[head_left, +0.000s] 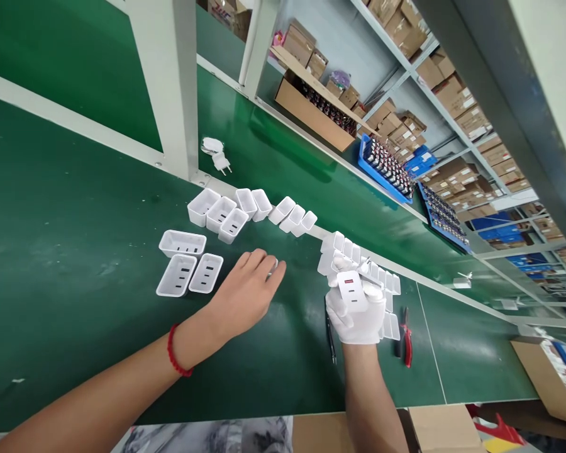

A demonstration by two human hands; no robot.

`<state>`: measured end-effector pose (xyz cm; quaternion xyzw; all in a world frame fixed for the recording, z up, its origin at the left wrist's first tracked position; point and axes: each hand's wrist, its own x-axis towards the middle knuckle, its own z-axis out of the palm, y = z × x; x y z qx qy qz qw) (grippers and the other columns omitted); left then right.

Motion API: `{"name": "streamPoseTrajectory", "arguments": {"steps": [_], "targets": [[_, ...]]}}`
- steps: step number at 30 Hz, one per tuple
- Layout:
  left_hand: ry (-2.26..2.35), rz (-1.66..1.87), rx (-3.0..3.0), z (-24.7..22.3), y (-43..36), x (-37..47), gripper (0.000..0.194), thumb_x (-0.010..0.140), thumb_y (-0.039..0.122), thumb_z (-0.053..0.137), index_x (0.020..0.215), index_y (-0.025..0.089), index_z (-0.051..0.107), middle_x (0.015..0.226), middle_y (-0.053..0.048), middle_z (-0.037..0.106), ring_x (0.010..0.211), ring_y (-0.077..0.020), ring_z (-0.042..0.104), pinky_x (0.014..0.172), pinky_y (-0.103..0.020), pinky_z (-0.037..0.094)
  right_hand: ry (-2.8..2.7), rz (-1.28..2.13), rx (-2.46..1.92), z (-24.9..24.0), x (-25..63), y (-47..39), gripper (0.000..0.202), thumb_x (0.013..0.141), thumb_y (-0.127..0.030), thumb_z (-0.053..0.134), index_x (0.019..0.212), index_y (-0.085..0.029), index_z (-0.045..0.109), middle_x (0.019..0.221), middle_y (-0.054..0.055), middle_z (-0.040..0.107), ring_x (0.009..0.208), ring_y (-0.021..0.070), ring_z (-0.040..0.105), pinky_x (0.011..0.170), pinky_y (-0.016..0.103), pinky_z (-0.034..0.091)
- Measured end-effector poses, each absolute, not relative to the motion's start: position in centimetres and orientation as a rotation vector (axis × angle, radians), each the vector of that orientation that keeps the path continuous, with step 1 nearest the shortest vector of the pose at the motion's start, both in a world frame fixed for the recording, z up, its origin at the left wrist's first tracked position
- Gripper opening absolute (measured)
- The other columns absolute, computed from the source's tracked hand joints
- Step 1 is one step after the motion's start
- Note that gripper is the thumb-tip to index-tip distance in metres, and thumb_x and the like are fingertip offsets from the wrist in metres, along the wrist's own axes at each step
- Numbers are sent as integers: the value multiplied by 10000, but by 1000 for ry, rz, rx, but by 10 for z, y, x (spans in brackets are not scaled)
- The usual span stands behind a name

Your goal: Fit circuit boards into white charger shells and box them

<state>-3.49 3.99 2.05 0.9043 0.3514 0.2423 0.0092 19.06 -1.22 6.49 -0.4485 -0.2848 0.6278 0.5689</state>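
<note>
My right hand (pixel 356 318), in a white glove, grips a white charger casing (pixel 352 292), its slotted face turned up with a red insert in the top slot. My left hand (pixel 248 286), bare with a red cord at the wrist, hovers over the bench, fingers bent together. A small pale bit shows by its thumb, too little to name. To its left lie open white casings (pixel 177 277) with slots in their bottoms. Another row of casings (pixel 206 206) stands beyond. More casings (pixel 390 324) are clustered behind and beside my right hand, partly hidden by it.
A black pen-like tool (pixel 331 333) and red-handled pliers (pixel 407 340) flank my right forearm. White plug adapters (pixel 217 155) lie past the frame post (pixel 182 94). Blue trays (pixel 387 170) of parts and an open carton (pixel 311 113) stand on the far side.
</note>
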Motion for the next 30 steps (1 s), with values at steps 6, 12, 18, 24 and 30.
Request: {"name": "streamPoseTrajectory", "arguments": {"steps": [6,12,18,24,30], "targets": [[1320,759,2638,9,39,-28,360,922,154,545,1254,33,616,1345,-279,532,1267,-453,498,989,-559,474,-1115,1048,-1484,80,214,8,570,845,-475,540,1358,-230,496,922,53,704,563,190,650,498,339,556],[998,560,2643,-15,33,-19,522,894,74,471,1416,57,460,1337,-235,562,1145,-355,609,940,-476,537,-1475,193,-2218,89,265,109,749,879,-484,509,1519,-142,322,1142,172,684,1027,324,684,929,474,530],[803,571,2643,-12,29,-22,571,906,151,470,1461,61,370,1348,-196,569,1121,-319,626,948,-438,535,-1515,182,-2535,68,268,193,813,854,-344,525,1550,-24,253,1191,286,668,1130,400,653,956,523,484],[769,580,2557,-6,33,-28,598,942,265,466,1484,67,307,1362,-184,555,1117,-305,616,931,-413,536,-1581,233,-2679,69,263,201,871,782,-352,570,1473,107,303,1025,318,705,981,403,709,815,469,528],[706,513,2476,-6,31,-24,638,898,376,554,1445,121,344,1202,-158,556,1033,-310,606,782,-405,573,-1695,14,-2647,111,228,194,911,841,-557,490,1515,28,303,1342,384,541,1210,492,582,932,564,460]]}}
